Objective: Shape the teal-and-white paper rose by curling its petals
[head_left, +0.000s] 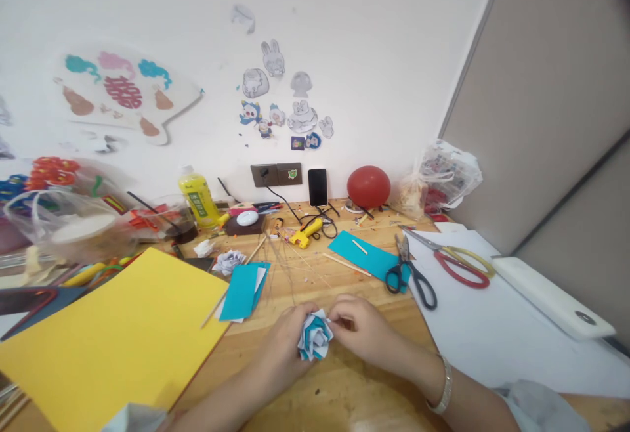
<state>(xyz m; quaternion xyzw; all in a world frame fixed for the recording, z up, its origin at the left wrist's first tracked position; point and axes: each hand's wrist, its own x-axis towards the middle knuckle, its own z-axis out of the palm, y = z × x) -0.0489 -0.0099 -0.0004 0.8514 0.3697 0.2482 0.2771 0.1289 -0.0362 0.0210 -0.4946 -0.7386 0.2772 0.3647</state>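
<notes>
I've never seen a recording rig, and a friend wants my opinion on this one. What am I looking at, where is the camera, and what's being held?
There is no machine here: these are a person's bare hands, filmed by one camera worn on their head, looking forward and down. The left hand holds a turquoise-and-white paper flower; the right hand has its fingertips at the flower's edge, though their grip is hard to tell. Around them on the wooden table lie a yellow sheet, a turquoise strip partly under black-handled scissors, and a yellow glue gun.
</notes>
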